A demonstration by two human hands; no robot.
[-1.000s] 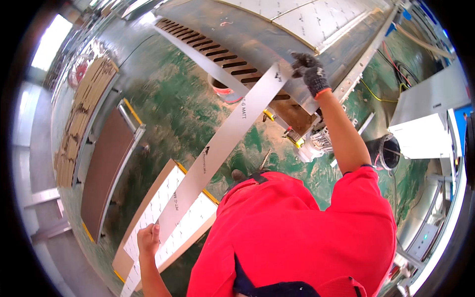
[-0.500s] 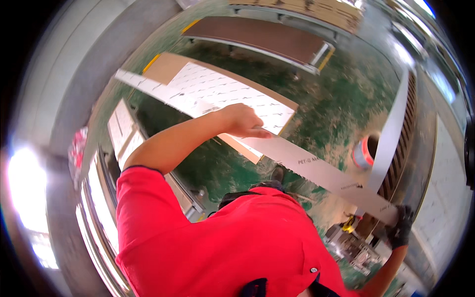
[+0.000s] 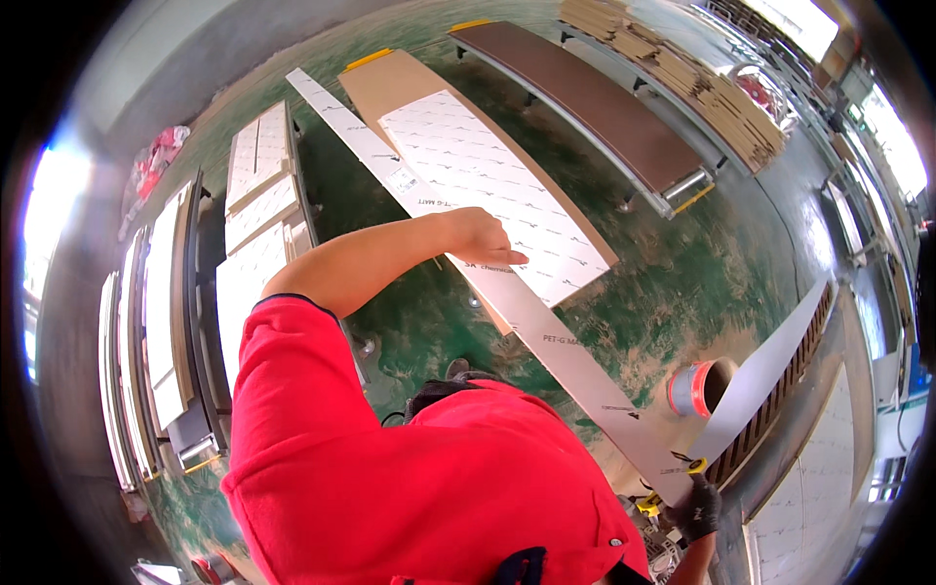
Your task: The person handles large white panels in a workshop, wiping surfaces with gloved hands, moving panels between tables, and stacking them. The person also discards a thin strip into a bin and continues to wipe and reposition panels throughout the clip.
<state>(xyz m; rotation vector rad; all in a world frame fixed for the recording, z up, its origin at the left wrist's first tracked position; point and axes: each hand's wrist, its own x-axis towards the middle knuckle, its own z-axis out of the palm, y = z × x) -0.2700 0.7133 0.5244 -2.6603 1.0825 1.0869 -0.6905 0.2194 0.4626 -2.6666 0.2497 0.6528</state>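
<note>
A long narrow white board strip (image 3: 590,385) runs slantwise across in front of me, from the far left down to the near right. My bare left hand (image 3: 480,237) is closed over its middle, thumb stretched along the board. At the near right end, my right hand (image 3: 695,512) in a dark glove grips the strip; its fingers are partly hidden. A small yellow and black object (image 3: 696,467) lies against that end, its kind unclear. Just below the strip's edge shows another yellow and black item (image 3: 648,504), partly covered.
Beyond the strip, a large white panel (image 3: 507,205) lies on a brown board. Further back stands a brown-topped roller table (image 3: 585,102). Stacked panels (image 3: 261,205) fill the left. On the right are an orange and grey bucket (image 3: 686,390) and another white strip (image 3: 760,375) beside a slatted edge.
My view has turned to the right. The strip now slants more steeply, and its near end with my right hand has come closer to my body. Both hands keep their hold.
</note>
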